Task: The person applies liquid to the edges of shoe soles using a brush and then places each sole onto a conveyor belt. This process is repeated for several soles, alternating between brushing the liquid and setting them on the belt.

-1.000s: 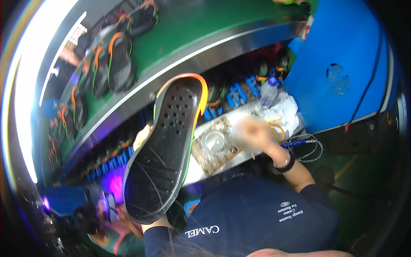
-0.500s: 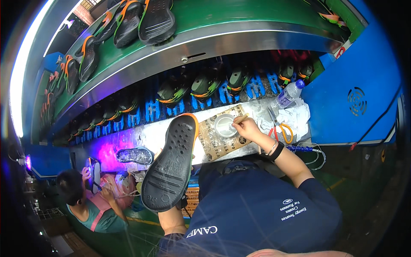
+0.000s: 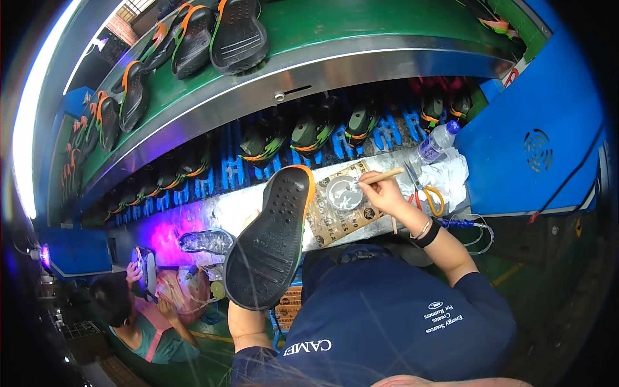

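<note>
My left forearm (image 3: pixel 248 327) rises behind a large black shoe sole (image 3: pixel 267 242) with an orange and green edge. It is held tilted up, perforated toe end away from me. The sole hides most of my left hand, which grips it from behind. My right hand (image 3: pixel 382 193) pinches a thin wooden-handled stick (image 3: pixel 388 175), likely a brush, its tip hidden. That hand is at the rim of a round clear cup (image 3: pixel 345 201) holding a whitish liquid. Under the cup lies a sheet of printed brown paper (image 3: pixel 330 229).
Scissors with orange handles (image 3: pixel 433 201), a water bottle (image 3: pixel 438 143) and white cloth (image 3: pixel 451 171) lie right. Shoes (image 3: pixel 311 131) ride blue holders (image 3: pixel 231 169) behind the bench. Soles (image 3: pixel 240 37) line the green shelf (image 3: pixel 342 24). Another sole (image 3: pixel 207 242) and a co-worker (image 3: pixel 138 316) are left.
The held sole has shifted slightly right and turned a little. The stick has tipped, its handle now pointing right, and my right hand has moved slightly right of the cup.
</note>
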Demonstrator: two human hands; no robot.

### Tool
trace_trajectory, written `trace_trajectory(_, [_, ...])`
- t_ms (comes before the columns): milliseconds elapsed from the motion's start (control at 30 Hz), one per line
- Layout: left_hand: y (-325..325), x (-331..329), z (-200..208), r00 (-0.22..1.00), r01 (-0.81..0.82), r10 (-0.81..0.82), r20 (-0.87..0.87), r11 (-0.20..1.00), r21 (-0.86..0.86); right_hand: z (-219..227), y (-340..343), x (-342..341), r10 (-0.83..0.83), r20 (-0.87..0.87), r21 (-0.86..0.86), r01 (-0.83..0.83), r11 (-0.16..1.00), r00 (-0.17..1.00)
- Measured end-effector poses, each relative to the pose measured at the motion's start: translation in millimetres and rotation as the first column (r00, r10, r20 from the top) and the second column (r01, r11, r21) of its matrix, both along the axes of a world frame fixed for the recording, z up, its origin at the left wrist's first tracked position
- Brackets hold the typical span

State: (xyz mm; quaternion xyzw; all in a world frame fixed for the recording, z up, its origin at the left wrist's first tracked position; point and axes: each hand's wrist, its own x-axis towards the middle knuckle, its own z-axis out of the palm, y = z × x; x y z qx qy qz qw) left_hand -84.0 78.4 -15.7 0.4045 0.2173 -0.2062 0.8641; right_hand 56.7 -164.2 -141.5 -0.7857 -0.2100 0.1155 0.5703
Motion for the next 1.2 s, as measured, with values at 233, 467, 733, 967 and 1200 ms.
trace_trajectory(233, [6, 10, -13, 0.999, 0.022, -0.025, -0.047, 0.998, -0.063, 65, 8, -4, -0.108, 0.184, 0.373, 0.032, 0.927, 0.977])
trace_trajectory(467, [1, 12, -11, 0.997, 0.024, -0.032, -0.069, 0.994, -0.109, 76, 19, -2, -0.014, 0.27, 0.262, -0.06, 0.963, 0.963])
trace_trajectory(733, [-1, 12, -14, 0.993, 0.11, -0.114, 0.034, 0.99, 0.084, 86, 31, 9, 0.014, 0.574, 0.287, -0.217, 0.933, 0.819])
trace_trajectory(967, [-25, 33, 41, 0.997, -0.036, 0.039, -0.061, 0.998, 0.058, 78, 18, 2, -0.011, 0.412, 0.24, -0.097, 0.966, 0.911])
trace_trajectory(1200, [-23, 37, 16, 0.986, 0.065, -0.092, 0.136, 0.979, 0.191, 75, 14, -16, 0.051, 0.19, 0.372, -0.12, 0.92, 0.98])
